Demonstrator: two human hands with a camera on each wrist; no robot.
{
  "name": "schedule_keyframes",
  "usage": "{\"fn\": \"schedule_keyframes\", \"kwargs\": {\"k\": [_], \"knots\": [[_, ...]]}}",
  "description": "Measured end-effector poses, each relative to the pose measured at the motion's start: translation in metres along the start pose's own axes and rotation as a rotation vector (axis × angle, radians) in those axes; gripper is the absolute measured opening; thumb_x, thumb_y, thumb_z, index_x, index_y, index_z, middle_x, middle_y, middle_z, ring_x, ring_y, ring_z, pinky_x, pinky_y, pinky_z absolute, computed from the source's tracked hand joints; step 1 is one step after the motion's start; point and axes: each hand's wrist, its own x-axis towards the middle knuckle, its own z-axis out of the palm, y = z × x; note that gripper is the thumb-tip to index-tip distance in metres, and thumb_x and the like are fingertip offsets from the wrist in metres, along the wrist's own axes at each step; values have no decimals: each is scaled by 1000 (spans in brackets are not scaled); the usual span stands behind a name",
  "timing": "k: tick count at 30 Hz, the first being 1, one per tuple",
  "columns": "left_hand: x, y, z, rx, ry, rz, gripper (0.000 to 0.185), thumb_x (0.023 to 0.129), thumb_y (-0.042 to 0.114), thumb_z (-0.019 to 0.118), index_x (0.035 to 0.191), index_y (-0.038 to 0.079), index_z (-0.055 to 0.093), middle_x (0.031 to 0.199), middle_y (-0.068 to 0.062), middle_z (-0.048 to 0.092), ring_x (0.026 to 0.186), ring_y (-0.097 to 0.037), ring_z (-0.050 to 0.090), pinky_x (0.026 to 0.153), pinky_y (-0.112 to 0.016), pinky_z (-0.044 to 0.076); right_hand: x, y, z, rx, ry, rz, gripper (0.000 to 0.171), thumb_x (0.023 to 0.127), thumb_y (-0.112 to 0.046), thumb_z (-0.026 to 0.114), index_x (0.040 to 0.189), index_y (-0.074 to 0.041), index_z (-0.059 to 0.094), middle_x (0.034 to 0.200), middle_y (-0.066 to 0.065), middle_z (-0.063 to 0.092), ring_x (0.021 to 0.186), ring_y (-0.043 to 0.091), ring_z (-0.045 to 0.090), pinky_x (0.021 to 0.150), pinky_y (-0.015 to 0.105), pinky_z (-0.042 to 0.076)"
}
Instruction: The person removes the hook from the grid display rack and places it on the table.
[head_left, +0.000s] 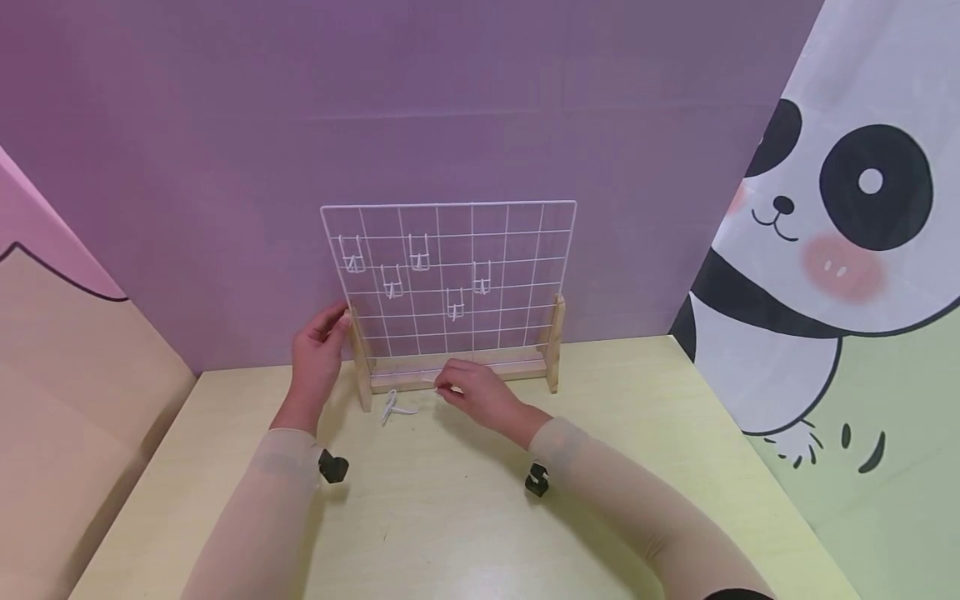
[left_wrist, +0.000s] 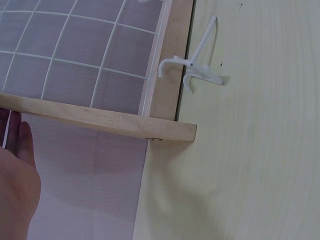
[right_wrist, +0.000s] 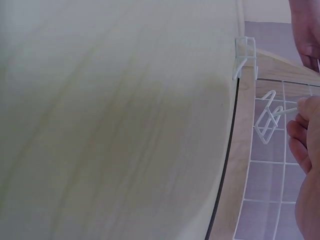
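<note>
At left wooden post (head_left: pixel 361 362) of wire grid (head_left: pixel 442 290): left hand (head_left: pixel 317 354) grips post, thumb and fingers closed. Loose white wire hook (left_wrist: pixel 191 63) lies on table (head_left: pixel 450 517). Right hand (head_left: pixel 482 395) pinches another wire hook (right_wrist: pixel 272 118) near base bar (head_left: pixel 517 369).

Wooden upright (left_wrist: pixel 117 121): one small dark mark (left_wrist: pixel 153 139) near its foot, in the left wrist view; we cannot make out its character.
Lettering, brands, numbers: none we can read.
</note>
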Motion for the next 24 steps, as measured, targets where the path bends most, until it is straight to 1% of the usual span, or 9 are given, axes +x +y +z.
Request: {"fn": "schedule_keyframes", "kwargs": {"k": [5, 10, 15, 18, 24], "knots": [[-2, 1, 0, 2, -1, 6, 42, 114, 27, 66, 151, 7, 68, 153, -11, 67, 135, -14, 60, 119, -31, 49, 4, -1, 3, -11, -65, 26, 6, 104, -5, 78, 110, -7, 78, 105, 2, 75, 97, 15, 71, 94, 23, 59], [-2, 1, 0, -4, 4, 12, 41, 114, 26, 66, 150, 5, 68, 151, -10, 68, 132, -11, 60, 116, -27, 50, 7, -2, 7, -36, -128, 55, 6, 106, -8, 76, 113, -8, 78, 108, 2, 75, 99, 16, 71, 95, 27, 59], [-1, 1, 1, -11, 7, 12, 40, 114, 23, 66, 149, 5, 69, 150, -12, 69, 129, -10, 61, 115, -26, 50, 8, -1, 11, -51, -131, 58, 6, 106, -8, 77, 111, -8, 78, 107, 2, 74, 97, 16, 70, 93, 28, 60], [-1, 0, 1, -7, 2, 14, 41, 114, 24, 66, 150, 4, 68, 150, -13, 68, 129, -10, 61, 115, -26, 50, 8, 1, 14, -45, -136, 64, 6, 106, -8, 77, 111, -8, 79, 106, 2, 74, 97, 16, 70, 93, 27, 59], [-1, -1, 1, -8, 7, 33, 41, 114, 25, 67, 148, 3, 69, 145, -7, 72, 126, -10, 63, 112, -24, 52, 8, 5, 21, -32, -161, 94, 7, 106, -9, 77, 113, -8, 80, 108, 1, 75, 98, 14, 71, 93, 23, 58]]}}
